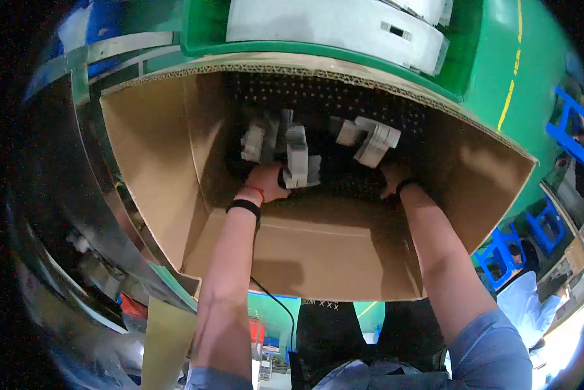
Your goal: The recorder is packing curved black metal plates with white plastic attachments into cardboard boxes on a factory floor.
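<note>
Both arms deep inside the big brown cardboard box (155,156). Left hand (266,184) clamped around a pale grey plastic part (298,159) near the box's dark middle. Right hand (392,179) beside another grey part (374,144); grip impossible to tell.

Pale grey blocks (297,156) in your cardboard box (149,149)
You see them standing jumbled on the dark bottom, near its far wall.
</note>
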The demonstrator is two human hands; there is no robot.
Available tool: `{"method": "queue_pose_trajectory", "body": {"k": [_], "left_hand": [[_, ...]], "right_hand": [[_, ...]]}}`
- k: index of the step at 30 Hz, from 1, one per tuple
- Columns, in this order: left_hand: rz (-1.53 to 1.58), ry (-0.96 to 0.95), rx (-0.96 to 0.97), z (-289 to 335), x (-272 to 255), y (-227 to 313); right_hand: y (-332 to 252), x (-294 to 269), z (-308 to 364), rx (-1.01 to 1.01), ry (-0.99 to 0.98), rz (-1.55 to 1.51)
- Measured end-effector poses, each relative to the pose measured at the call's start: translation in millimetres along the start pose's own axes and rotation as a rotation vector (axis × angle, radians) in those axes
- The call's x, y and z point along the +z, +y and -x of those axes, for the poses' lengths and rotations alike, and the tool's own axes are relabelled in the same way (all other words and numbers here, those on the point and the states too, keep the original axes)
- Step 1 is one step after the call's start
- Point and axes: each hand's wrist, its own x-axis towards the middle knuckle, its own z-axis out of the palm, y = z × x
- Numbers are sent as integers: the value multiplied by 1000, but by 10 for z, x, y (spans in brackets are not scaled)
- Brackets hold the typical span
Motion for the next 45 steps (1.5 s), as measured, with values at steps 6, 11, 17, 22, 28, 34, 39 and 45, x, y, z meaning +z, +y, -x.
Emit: {"method": "queue_pose_trajectory", "body": {"k": [6,11,17,22,28,34,39,45], "left_hand": [[45,27,-3,209,-157,-85],[104,-11,-1,469,-423,-340],[53,-39,-136,423,-388,-663],[26,15,-171,206,-362,-707],[-108,55,-104,-12,-91,-772],[-209,45,-143,-14,212,-978],[-227,109,-32,4,281,-1047],[-313,-27,-233,-77,334,-1006]], "right_hand": [[-347,-323,352,5,-79,176],[-709,-256,493,-100,71,128],[-956,-200,208,-200,257,126],[-759,102,-385,-72,152,-20],[-701,331,-483,-6,216,-48],[-846,99,-42,-170,361,-84],[-661,440,-223,-222,527,-95],[-413,487,-201,-174,429,-233]]}}
